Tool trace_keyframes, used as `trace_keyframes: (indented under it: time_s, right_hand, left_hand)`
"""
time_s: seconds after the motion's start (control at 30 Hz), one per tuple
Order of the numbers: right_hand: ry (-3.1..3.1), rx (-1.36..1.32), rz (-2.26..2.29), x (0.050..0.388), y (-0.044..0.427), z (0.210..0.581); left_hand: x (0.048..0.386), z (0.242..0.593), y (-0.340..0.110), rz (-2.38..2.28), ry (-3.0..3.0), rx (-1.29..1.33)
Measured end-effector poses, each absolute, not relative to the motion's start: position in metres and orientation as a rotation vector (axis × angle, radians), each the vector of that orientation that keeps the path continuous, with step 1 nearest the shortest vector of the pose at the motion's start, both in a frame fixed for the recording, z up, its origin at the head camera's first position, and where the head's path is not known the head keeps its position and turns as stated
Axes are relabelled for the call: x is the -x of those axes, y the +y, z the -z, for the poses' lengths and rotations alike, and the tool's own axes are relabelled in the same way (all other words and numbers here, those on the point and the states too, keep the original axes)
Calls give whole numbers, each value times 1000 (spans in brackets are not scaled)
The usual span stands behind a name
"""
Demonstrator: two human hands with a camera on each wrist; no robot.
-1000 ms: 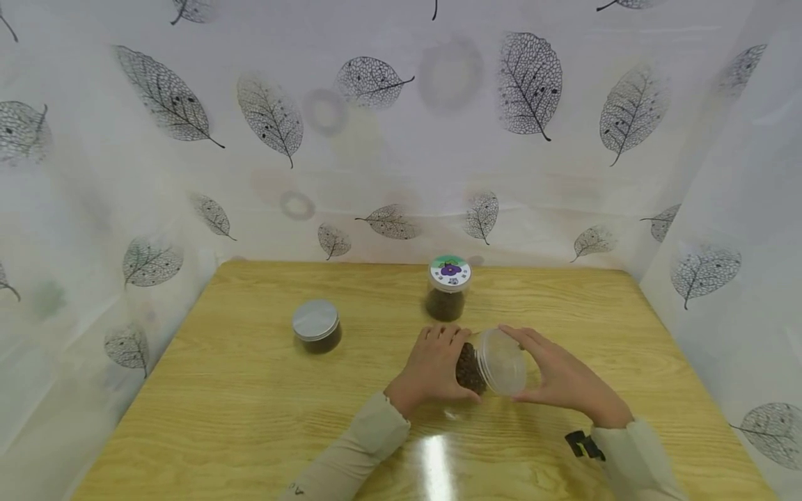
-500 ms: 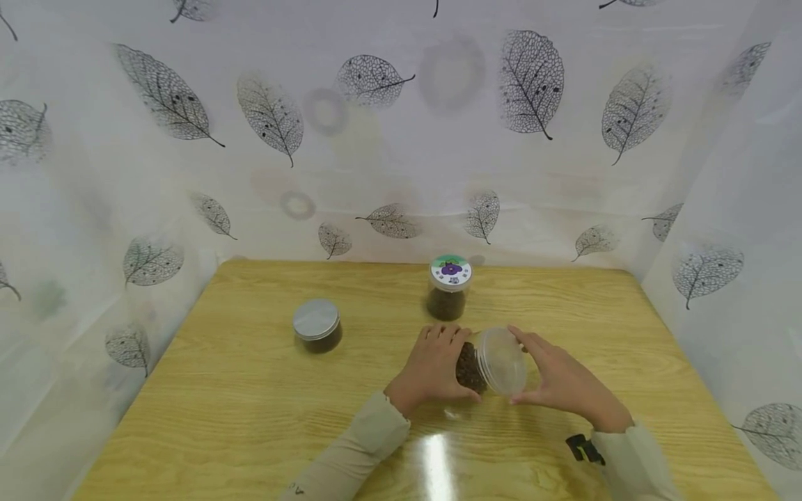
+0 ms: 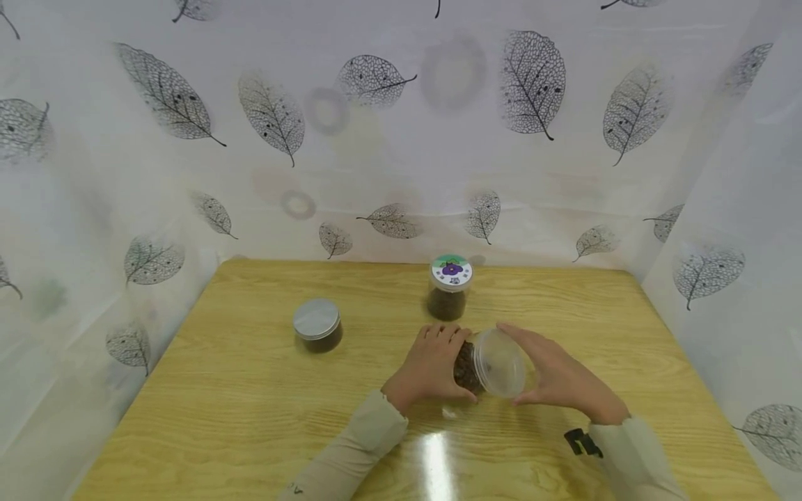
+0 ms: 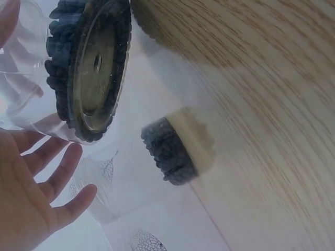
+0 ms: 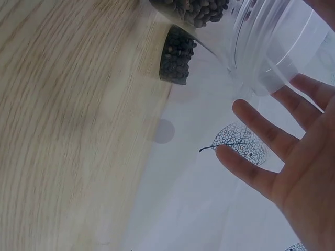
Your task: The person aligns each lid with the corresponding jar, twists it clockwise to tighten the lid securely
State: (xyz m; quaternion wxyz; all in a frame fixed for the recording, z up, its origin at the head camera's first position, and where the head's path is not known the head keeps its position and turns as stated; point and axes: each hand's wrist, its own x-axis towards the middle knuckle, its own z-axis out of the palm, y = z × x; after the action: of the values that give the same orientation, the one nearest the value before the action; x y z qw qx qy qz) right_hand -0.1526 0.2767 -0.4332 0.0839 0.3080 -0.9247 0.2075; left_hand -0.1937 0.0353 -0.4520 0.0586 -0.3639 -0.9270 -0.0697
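My left hand [image 3: 432, 365] grips a clear plastic jar partly filled with dark beans [image 3: 466, 369], its mouth tilted to the right. A translucent round lid [image 3: 503, 363] covers the mouth. Thumb and fingers of my right hand [image 3: 560, 379] hold the lid by its rim. In the left wrist view the jar's base [image 4: 97, 68] faces the camera, with several fingers of the left hand [image 4: 31, 193] spread beside the wall. The right wrist view has the right hand [image 5: 298, 141] with fingertips at the ridged lid [image 5: 272, 47] and beans [image 5: 201, 10] inside the jar.
Behind the hands stands a jar of dark contents with a purple-flower label on its lid [image 3: 451, 270]. A low jar with a silver lid [image 3: 317, 320] stands to the left. All are on a wooden table [image 3: 238, 417] before a leaf-patterned curtain [image 3: 401, 160].
My right fingers shift along the lid's rim, the index finger moving right and then back left. The held jar and lid move very slightly left. The standing jars stay put.
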Motion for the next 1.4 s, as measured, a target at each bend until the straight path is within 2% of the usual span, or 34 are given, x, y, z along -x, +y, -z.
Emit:
trace_keyframes:
  time_s: [0.97,1.4]
  right_hand:
    - [-2831,-533,-551,126,255,442]
    - [-2666,-953,-451,143,265,424]
  left_hand:
    - [195,456,32,190,-2709,1138]
    - [197,456,30,229,-2719,1172]
